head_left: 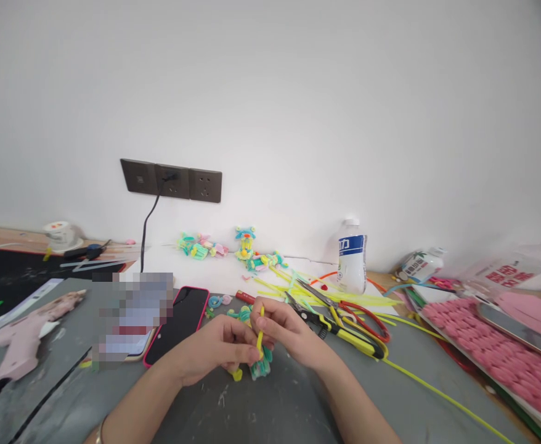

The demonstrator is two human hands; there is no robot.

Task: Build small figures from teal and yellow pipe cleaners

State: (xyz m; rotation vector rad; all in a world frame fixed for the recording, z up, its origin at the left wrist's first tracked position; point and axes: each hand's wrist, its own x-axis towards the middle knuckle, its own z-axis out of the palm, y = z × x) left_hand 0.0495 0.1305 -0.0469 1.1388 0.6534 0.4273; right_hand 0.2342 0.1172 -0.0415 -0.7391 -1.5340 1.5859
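Observation:
My left hand point(215, 350) and my right hand point(285, 333) meet over the grey mat point(270, 401), fingers pinched together. Between them stands a short yellow pipe cleaner point(260, 333), held upright by both hands. Under the fingers hangs a small coiled figure of green, pink and yellow pipe cleaners point(260, 367), which the left hand also touches. A yellow loop point(237, 374) sticks out below my left fingers.
A phone in a pink case point(180, 322) lies left of my hands, a pink glue gun point(25, 336) farther left. Yellow-handled pliers point(344, 333) and red-handled scissors point(344, 308) lie right. Loose yellow pipe cleaners point(344, 297), finished figures point(245, 245), a bottle point(351, 256) and pink yarn point(492, 351) surround them.

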